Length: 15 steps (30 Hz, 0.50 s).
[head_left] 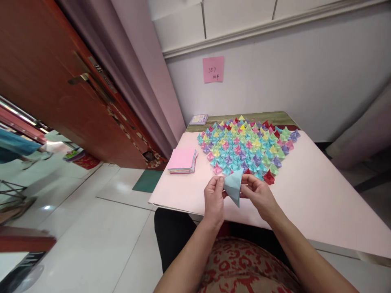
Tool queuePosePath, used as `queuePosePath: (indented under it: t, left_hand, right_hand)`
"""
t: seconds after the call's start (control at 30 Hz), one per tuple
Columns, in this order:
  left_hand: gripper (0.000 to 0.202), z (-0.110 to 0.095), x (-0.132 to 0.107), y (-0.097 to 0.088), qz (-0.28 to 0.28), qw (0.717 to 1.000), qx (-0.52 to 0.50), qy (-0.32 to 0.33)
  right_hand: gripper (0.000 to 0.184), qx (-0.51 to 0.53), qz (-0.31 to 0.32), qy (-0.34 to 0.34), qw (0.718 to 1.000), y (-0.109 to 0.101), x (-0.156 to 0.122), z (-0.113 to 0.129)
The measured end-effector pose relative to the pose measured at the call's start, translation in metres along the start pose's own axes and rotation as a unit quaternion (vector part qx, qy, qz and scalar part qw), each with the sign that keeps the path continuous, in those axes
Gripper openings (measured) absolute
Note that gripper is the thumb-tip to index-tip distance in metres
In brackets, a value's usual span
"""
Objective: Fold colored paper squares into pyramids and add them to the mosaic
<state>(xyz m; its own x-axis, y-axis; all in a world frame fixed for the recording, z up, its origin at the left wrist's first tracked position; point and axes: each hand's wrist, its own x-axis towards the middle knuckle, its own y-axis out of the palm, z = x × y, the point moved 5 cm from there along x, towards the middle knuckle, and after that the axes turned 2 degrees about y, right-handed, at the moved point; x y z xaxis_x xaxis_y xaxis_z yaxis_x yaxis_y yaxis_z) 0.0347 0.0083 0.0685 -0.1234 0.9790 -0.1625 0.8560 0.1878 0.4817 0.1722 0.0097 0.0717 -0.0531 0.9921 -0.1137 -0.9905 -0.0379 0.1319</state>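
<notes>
A light blue folded paper (233, 185) hangs point-down between both hands above the near edge of the pink table (320, 191). My left hand (214, 199) pinches its left corner with closed fingers. My right hand (259, 195) pinches its right side, fingers closed too. Just beyond the hands lies a wide patch of several small folded paper pieces (247, 144) in blue, green, yellow, pink, purple and red, set side by side. A stack of square coloured sheets (182, 160), pink on top, rests on the table to the left.
A small card pack (198, 119) lies at the table's far left corner. A pink note (213, 69) is stuck on the white wall. A brown door (61, 81) stands open at left, over white floor tiles and a green mat (148, 180).
</notes>
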Motion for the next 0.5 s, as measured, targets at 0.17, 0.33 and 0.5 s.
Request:
queuePosePath:
  t: [0.17, 0.33, 0.5]
  left_hand:
    - [0.033, 0.006, 0.0, 0.001, 0.004, 1.0, -0.013, -0.025]
    - [0.028, 0.015, 0.001, 0.001, -0.012, 0.991, -0.104, -0.085]
    - [0.018, 0.018, 0.004, -0.003, -0.021, 0.983, -0.141, -0.115]
  right_hand:
    - [0.033, -0.077, -0.005, -0.022, 0.997, 0.0, 0.004, -0.009]
    - [0.021, -0.302, -0.104, -0.132, 0.938, 0.002, -0.002, 0.005]
    - [0.021, -0.434, -0.15, -0.21, 0.864, 0.014, -0.009, 0.01]
